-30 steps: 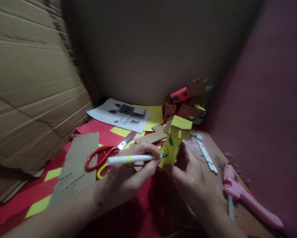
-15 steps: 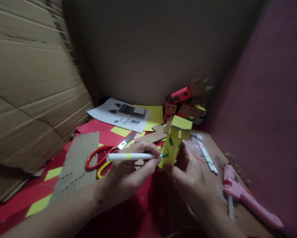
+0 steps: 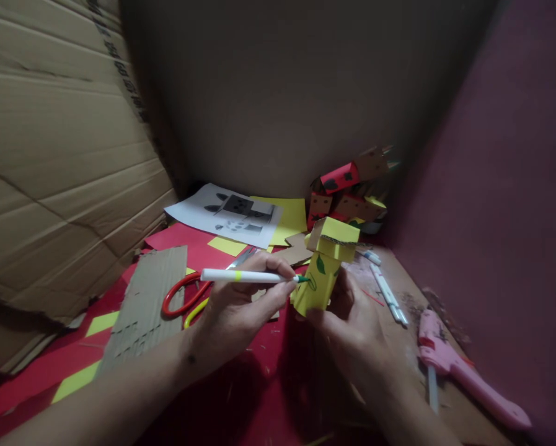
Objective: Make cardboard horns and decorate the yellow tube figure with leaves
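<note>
Near the middle, your left hand (image 3: 247, 306) pinches the white marker (image 3: 247, 276), green tip at the yellow paper figure (image 3: 322, 272). Your right hand (image 3: 349, 322) grips the figure low down. Red-handled scissors (image 3: 180, 297) lie beside your left hand.

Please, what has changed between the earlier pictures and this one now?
The left hand moved the marker slightly up, its green tip also a little left. The leaf outline on the yellow figure looks more closed. Nothing was picked up or let go. The right hand still holds the figure; the glue gun stayed.
</note>
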Demonstrator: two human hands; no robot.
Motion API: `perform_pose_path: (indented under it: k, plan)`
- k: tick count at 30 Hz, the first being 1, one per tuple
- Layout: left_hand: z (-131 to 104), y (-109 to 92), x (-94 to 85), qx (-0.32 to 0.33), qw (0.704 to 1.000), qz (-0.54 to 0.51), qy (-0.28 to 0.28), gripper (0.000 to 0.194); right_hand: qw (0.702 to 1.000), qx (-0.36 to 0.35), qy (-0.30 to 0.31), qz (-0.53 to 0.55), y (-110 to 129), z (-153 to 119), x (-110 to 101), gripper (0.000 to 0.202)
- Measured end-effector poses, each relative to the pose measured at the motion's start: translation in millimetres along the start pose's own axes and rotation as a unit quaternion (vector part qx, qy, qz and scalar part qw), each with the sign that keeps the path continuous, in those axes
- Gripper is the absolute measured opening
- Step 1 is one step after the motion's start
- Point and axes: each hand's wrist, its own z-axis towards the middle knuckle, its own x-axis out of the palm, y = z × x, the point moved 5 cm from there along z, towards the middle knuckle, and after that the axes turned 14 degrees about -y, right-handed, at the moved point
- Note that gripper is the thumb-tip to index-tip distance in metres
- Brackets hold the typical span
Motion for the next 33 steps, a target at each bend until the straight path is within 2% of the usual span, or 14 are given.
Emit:
perform_pose_path:
  k: [21, 33]
  plan:
    - [1.9, -0.1, -0.3, -0.002, 1.000, 0.005, -0.011, 0.003, 1.000, -0.021, 0.015, -0.003, -3.5, 3.3, -0.9, 0.051]
    - [-0.2, -0.5, -0.3, 0.013, 1.000, 0.005, -0.006, 0.004, 1.000, -0.012, 0.005, -0.008, 0.2, -0.8, 0.5, 0.042]
